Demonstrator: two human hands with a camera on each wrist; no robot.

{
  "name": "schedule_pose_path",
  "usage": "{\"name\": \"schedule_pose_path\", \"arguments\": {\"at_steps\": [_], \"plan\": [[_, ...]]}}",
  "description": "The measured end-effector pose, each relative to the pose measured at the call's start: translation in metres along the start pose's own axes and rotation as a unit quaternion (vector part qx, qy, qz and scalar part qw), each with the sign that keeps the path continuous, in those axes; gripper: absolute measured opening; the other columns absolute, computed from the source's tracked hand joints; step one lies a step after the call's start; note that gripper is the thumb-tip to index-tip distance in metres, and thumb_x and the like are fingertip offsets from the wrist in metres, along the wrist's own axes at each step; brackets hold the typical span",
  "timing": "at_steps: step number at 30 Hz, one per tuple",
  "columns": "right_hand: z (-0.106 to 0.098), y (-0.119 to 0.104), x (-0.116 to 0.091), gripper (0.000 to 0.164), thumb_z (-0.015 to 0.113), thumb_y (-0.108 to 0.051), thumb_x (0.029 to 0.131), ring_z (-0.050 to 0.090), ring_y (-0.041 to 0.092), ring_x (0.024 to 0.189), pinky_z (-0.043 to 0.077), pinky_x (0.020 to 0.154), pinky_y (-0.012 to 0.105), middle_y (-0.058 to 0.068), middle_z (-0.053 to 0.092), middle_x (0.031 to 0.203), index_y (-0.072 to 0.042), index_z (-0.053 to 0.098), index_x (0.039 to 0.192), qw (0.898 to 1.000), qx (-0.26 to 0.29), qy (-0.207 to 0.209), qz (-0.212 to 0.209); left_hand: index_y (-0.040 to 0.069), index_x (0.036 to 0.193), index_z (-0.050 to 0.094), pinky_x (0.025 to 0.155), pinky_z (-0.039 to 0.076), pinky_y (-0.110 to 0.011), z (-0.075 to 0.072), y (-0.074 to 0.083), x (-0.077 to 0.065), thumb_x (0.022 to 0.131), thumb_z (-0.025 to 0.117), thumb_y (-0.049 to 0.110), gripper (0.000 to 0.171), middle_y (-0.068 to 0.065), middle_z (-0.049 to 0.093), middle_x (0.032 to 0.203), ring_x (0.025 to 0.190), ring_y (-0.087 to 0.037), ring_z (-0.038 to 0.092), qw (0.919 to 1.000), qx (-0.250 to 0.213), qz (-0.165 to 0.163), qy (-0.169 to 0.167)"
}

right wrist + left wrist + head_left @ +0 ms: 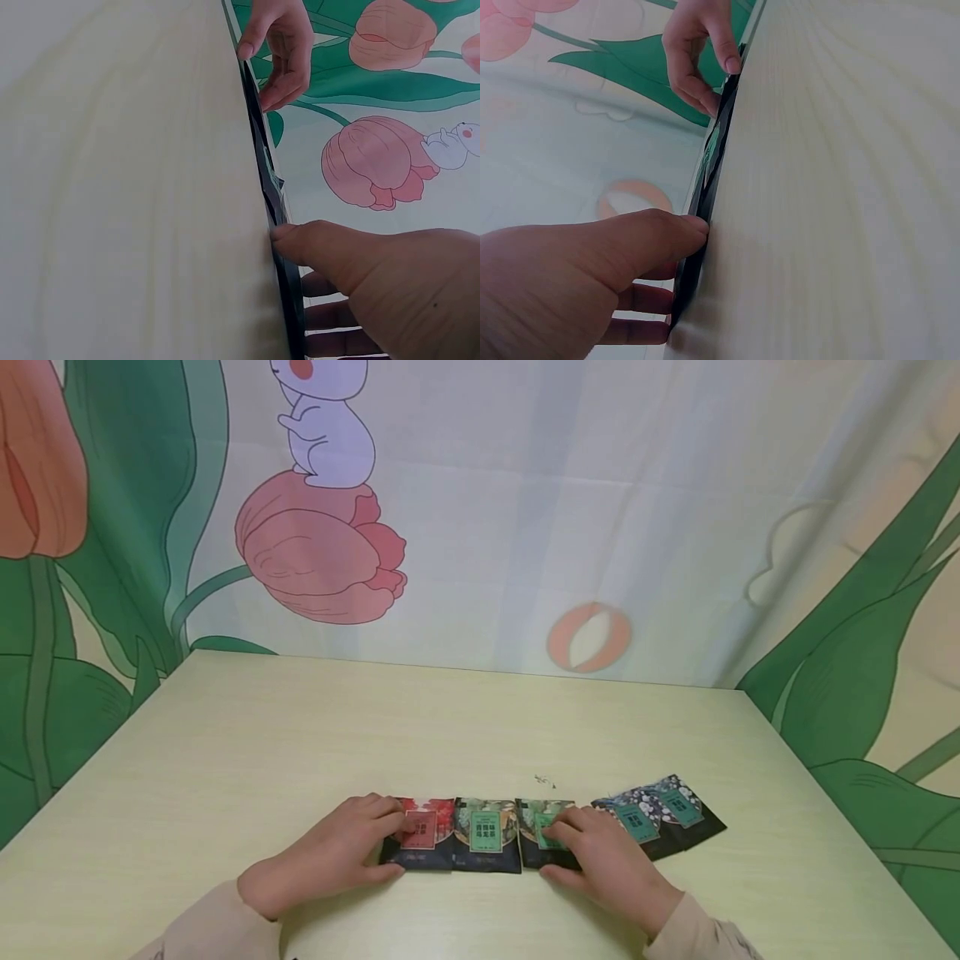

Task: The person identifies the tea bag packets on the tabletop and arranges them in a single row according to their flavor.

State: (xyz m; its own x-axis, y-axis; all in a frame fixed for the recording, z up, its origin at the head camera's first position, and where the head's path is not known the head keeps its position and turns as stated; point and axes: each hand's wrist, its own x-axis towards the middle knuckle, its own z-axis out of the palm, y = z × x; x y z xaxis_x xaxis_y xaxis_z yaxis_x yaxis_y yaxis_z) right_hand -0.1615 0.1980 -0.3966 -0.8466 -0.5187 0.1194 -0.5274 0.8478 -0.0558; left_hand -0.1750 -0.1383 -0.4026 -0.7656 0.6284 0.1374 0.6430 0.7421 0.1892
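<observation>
Flat tea sachets lie in a row across the table. My left hand (348, 843) rests at the left end, its fingers on the red-labelled sachet (431, 835) and the thumb by its lower edge. Beside that sachet, a green-labelled tea sachet (486, 837) lies untouched. My right hand (611, 864) touches another green-labelled tea sachet (534, 835), fingertips on top and thumb at the lower edge, covering its right part. Past the right hand lie two tilted, overlapping sachets with blue-and-white flower prints (684, 810). In both wrist views the sachets show edge-on as a thin dark strip (718, 154).
The pale wooden table (360, 718) reaches back to a printed curtain (480, 543) with flowers and a white cartoon animal. A few small dark marks or crumbs (545, 781) lie behind the row of sachets.
</observation>
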Motion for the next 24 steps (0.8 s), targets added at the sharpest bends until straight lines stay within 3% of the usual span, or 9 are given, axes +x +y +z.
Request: {"name": "schedule_pose_path", "arguments": {"at_steps": [10,17,24], "plan": [[-0.002,0.000,0.001,0.042,0.068,-0.045,0.085,0.061,0.019,0.099,0.052,0.089,0.041,0.000,0.064,0.110,-0.015,0.068,0.114,1.000,-0.005,0.004,-0.003,0.013,0.113,0.066,0.095,0.048,-0.041,0.001,-0.001,-0.001,0.078,0.077,0.035,0.042,0.001,0.062,0.111,0.103,-0.017,0.055,1.0000,-0.003,0.003,0.007],[-0.009,0.005,-0.001,0.039,0.070,-0.039,0.085,0.062,0.020,0.102,0.053,0.088,0.038,0.001,0.065,0.114,-0.015,0.067,0.116,0.999,-0.016,0.041,-0.017,0.013,0.114,0.066,0.095,0.048,-0.041,0.002,-0.001,0.000,0.079,0.076,0.035,0.043,0.001,0.062,0.112,0.104,-0.016,0.055,0.9999,-0.005,0.003,0.010],[-0.015,0.018,-0.007,0.040,0.072,-0.036,0.084,0.061,0.022,0.108,0.053,0.092,0.040,0.002,0.064,0.118,-0.017,0.066,0.118,0.999,-0.003,0.049,0.014,0.013,0.113,0.066,0.094,0.048,-0.040,0.001,0.000,-0.001,0.079,0.076,0.035,0.042,0.002,0.062,0.110,0.103,-0.016,0.055,0.9999,-0.004,0.005,0.008]]}}
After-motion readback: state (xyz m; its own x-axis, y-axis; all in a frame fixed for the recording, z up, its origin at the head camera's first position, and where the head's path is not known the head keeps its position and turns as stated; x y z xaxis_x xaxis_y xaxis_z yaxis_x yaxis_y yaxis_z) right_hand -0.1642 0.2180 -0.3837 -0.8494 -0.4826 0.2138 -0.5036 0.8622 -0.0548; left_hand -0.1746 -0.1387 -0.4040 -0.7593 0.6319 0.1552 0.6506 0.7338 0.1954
